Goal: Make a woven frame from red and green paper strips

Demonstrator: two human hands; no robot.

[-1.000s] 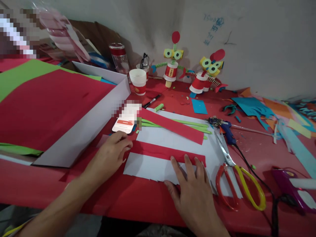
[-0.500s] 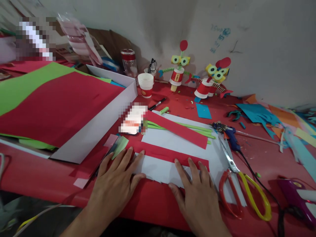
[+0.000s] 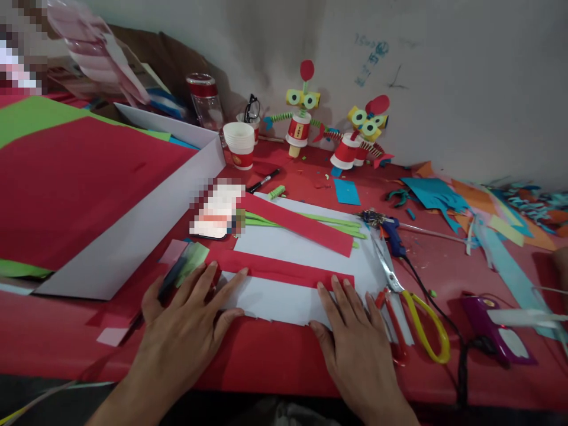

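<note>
Both hands lie flat with fingers spread at the near edge of a red paper strip [image 3: 288, 270], which rests on a white sheet [image 3: 275, 299]. My left hand [image 3: 184, 322] has fingertips on the strip's left end, beside a light green paper piece [image 3: 194, 260] and a dark, slim object [image 3: 173, 278]. The fingertips of my right hand [image 3: 355, 331] touch the strip's right end. That hand hides part of the red handle of the scissors [image 3: 390, 278], whose other handle is yellow. A second red strip [image 3: 302, 225] lies slantwise across thin green strips [image 3: 341, 225] farther back.
At left stands a white box [image 3: 151, 236] with coloured sheets. Paper cups [image 3: 239, 145] and paper-cup figures [image 3: 299, 130] line the back. A blue glue gun [image 3: 393, 234], a purple glue gun [image 3: 492, 325] and paper scraps [image 3: 444, 201] lie right. Part of another person [image 3: 561, 266] shows at the right edge.
The view has shifted right, so the table things sit farther left. My right hand has moved right relative to the strip and now covers more of the red scissor handle. Both hands stay flat.
</note>
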